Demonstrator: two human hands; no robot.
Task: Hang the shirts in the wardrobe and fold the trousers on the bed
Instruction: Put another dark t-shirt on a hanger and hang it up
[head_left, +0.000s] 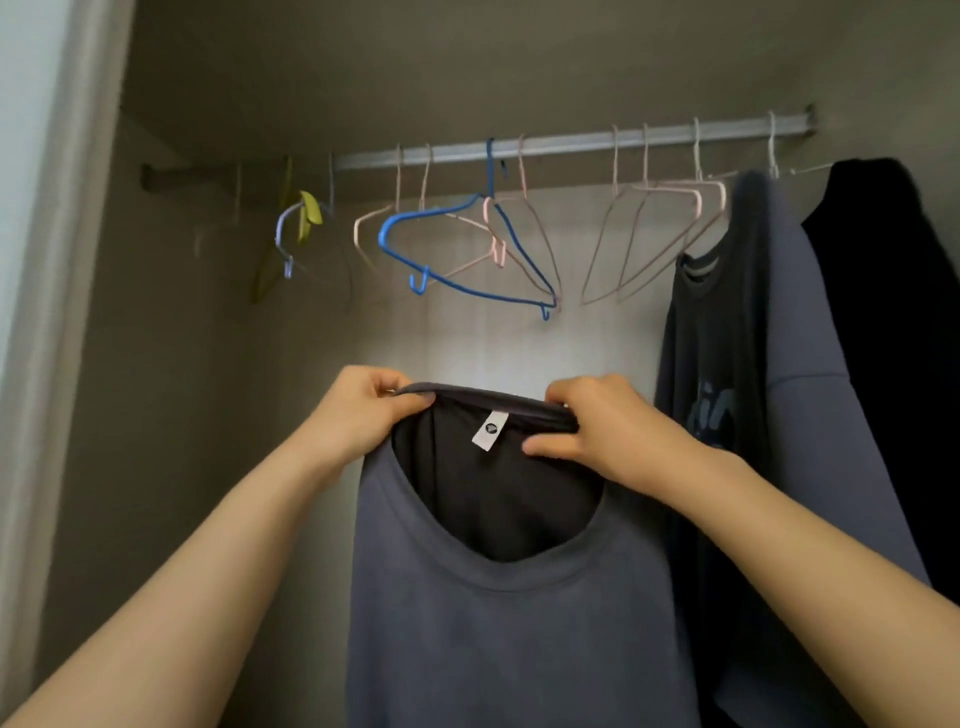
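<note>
Grey wardrobe wall (182, 364), metal rail (571, 143), hangers (489, 166), left hand (363, 410), right hand (602, 431), each grip grasping shirt (493, 623) collar.

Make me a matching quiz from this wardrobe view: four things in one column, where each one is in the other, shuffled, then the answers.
1. blue wire hanger
2. slate-blue T-shirt with white neck label
3. black garment
4. yellow-green hanger

A. gripped at the collar by left hand and right hand
B. farthest right
C. bare, middle of the metal rail
D. bare, near the rail's left end

Pairs: 1-C, 2-A, 3-B, 4-D.
</note>
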